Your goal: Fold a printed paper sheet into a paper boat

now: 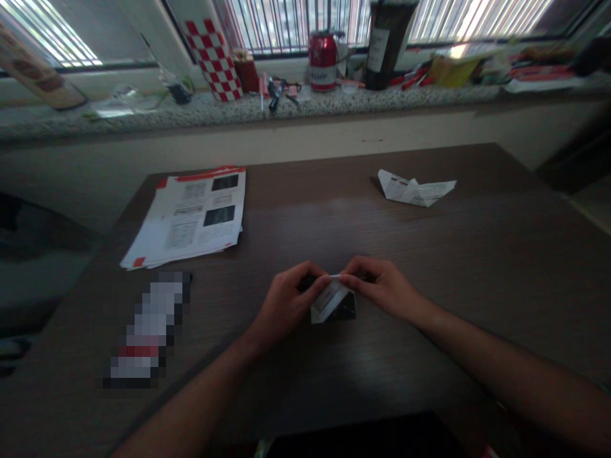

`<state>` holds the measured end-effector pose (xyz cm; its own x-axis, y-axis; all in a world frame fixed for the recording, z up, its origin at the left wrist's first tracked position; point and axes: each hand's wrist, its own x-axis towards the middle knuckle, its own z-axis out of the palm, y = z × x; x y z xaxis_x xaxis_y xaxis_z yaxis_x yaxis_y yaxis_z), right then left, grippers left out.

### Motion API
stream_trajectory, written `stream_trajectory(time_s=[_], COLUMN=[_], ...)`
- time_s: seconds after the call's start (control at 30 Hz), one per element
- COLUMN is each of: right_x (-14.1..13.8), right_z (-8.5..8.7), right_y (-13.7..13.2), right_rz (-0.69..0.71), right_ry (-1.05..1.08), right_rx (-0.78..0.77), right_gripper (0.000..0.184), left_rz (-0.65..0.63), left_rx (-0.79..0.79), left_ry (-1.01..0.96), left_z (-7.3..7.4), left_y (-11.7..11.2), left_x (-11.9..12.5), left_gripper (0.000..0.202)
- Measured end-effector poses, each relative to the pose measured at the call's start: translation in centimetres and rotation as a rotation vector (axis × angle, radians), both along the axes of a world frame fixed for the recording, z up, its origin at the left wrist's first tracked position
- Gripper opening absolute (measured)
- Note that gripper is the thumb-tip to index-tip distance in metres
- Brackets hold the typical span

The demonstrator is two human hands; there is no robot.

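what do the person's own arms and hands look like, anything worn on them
The left hand and right hand show no gloves. The left forearm and right forearm are bare, with no sleeve, watch or bracelet visible.

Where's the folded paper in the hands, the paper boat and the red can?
Folded paper (329,302), head view: on its pale band.
Paper boat (414,193), head view: middle of its near side.
Red can (323,60), head view: middle of its front.
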<state>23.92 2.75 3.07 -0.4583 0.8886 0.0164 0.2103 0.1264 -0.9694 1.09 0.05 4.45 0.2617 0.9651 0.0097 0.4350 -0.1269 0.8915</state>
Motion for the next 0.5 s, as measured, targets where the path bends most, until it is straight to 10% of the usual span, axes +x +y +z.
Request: stream_trajectory(time_s=[0.5], right_x=[0.50], right_z=[-0.16], right_y=[0.69], right_rz=[-0.046], right_ry=[0.004], right_rx=[-0.044], right_gripper=[0.023], left_rz=[0.124], left_rx=[-0.045], left_ry=[-0.077], left_z=[-0.11], left_y=[0.29], left_x=[-0.55], left_gripper=[0.019])
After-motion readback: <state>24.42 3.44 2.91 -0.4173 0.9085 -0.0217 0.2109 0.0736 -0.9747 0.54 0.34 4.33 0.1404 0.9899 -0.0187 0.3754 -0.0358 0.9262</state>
